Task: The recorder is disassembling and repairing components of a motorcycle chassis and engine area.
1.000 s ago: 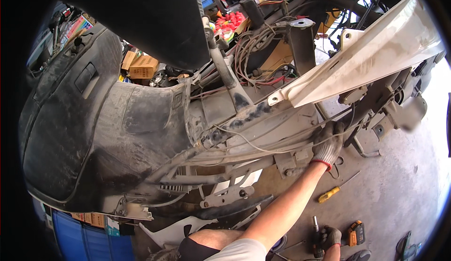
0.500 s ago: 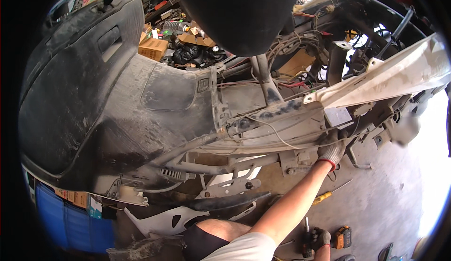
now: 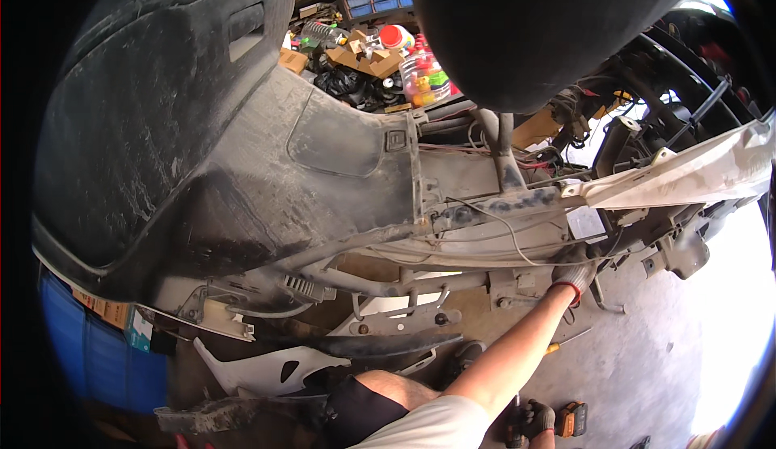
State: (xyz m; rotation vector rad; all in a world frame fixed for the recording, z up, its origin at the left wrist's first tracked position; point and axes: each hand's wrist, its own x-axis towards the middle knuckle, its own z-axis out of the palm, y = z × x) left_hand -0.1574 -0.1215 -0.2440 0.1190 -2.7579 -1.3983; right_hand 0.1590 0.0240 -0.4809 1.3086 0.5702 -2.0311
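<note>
My left hand [image 3: 575,271], in a grey work glove with a red cuff, reaches up against the underside of a dirty vehicle frame [image 3: 477,221]. Its fingers go in behind thin cables and the lower frame, so what they do is hidden. Just above it is a pale rectangular plate [image 3: 586,223]. Low at the picture's edge, my gloved right hand [image 3: 537,418] is wrapped round the grip of a cordless drill [image 3: 515,426]. The drill's orange and black battery [image 3: 573,419] shows to the right of the hand, and its nose points upward.
A worn black front panel [image 3: 153,126] fills the left. A large dark rounded shape [image 3: 550,29] covers the top. On the concrete floor lie a yellow-handled screwdriver [image 3: 554,347] and a white plastic fairing [image 3: 263,366]. A long white panel [image 3: 687,170] juts out at right.
My view has turned, so most of the vehicle sits farther right and more clutter shows behind. My left hand stays at the frame. The right hand with the drill appears slightly lower and farther left.
</note>
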